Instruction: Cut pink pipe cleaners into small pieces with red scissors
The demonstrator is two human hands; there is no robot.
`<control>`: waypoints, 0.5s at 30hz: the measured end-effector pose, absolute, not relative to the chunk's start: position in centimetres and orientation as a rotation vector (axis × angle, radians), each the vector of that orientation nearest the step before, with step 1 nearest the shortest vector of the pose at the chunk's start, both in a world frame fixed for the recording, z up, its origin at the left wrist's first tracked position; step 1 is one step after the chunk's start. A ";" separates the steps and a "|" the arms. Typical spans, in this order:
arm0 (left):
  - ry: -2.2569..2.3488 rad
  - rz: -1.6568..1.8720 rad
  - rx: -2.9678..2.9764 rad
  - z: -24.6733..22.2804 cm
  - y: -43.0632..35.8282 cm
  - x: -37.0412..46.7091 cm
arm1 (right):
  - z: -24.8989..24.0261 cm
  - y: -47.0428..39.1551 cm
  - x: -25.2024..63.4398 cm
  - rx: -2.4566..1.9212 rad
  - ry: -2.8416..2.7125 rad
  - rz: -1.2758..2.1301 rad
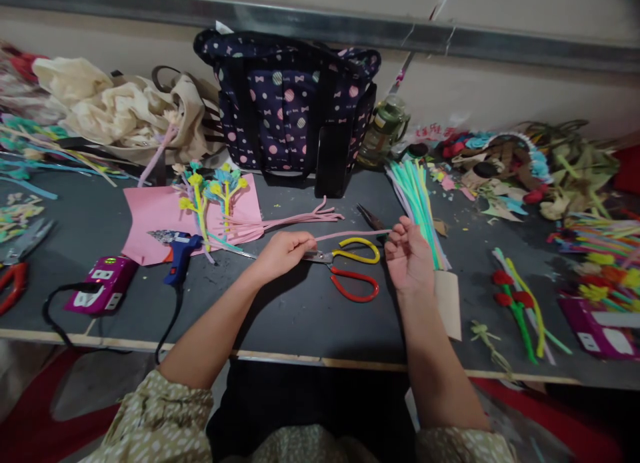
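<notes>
A pink pipe cleaner [353, 234] is stretched between both hands above the dark table. My left hand [287, 253] pinches its left end, and my right hand [407, 253] has its fingers closed on the right end. Beneath it lie scissors with one yellow and one red handle [355, 296], their blades partly hidden by my left hand. Several pink pipe cleaners [295, 219] lie just behind my left hand. Pliers [371, 218] rest by my right fingertips, beside a bundle of green, white and purple pipe cleaners [417, 200].
A dark patterned bag [287, 110] stands at the back with a phone [331, 160] against it, near a bottle [383, 130]. On the left are a blue glue gun [181, 253], pink paper [150, 216] and a power strip [103, 283]. Red flowers [513, 293] lie right.
</notes>
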State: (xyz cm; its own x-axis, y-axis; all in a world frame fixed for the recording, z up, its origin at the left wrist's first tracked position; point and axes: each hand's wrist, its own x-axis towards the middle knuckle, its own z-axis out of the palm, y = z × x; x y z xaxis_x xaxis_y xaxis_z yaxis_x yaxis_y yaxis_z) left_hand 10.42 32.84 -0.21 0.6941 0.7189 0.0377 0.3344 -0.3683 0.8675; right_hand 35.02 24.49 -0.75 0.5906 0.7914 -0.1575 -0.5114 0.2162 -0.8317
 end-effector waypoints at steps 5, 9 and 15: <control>0.812 0.511 1.977 -0.3 32.9 10.4 | -1.2 24.5 34.2 -1.037 -0.302 0.943; 0.848 0.551 1.986 -0.1 32.8 10.5 | -1.8 24.4 34.8 -1.036 -0.293 0.821; 0.894 0.598 1.984 -0.1 32.5 10.8 | -1.6 24.4 33.6 -1.015 -0.270 0.986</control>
